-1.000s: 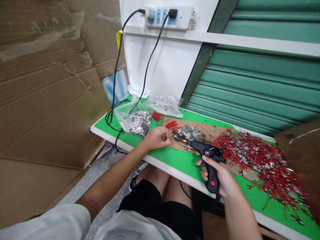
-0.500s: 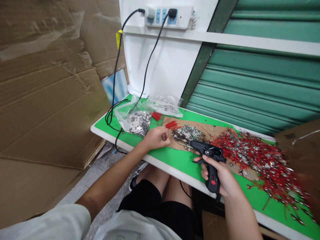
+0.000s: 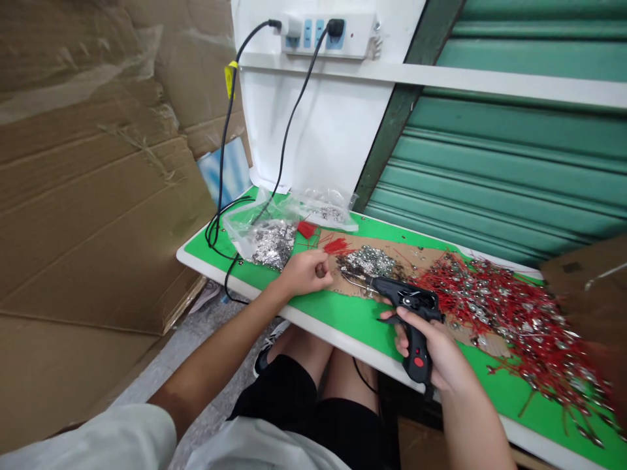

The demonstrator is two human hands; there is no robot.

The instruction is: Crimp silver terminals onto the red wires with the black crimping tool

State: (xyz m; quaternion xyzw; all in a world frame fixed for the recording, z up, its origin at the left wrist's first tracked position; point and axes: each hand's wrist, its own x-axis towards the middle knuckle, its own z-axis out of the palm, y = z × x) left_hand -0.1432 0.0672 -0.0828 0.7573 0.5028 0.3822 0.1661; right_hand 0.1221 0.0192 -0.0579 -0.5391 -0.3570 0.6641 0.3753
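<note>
In my right hand (image 3: 434,346) is a black soldering gun (image 3: 410,307) with a red button on its grip. My fingers wrap the handle by the trigger, and its thin metal tip points left. That tip hangs just in front of a heap of small silver metal parts (image 3: 372,260) on a strip of cardboard (image 3: 411,248). My left hand (image 3: 309,272) is closed in a pinch left of the tip, over the front of the table; whatever is between its fingers is hidden. Beyond it lies a bundle of short red wires (image 3: 337,245).
A big pile of red wires with silver pieces (image 3: 509,313) covers the right side of the green tabletop (image 3: 337,320). Clear bags of metal parts (image 3: 274,243) lie at left. Black cords (image 3: 223,163) run up to a power strip (image 3: 328,34). Cardboard (image 3: 88,196) stands at left.
Almost nothing differs. Both hands and the soldering gun keep their places, and the view has shifted very slightly.
</note>
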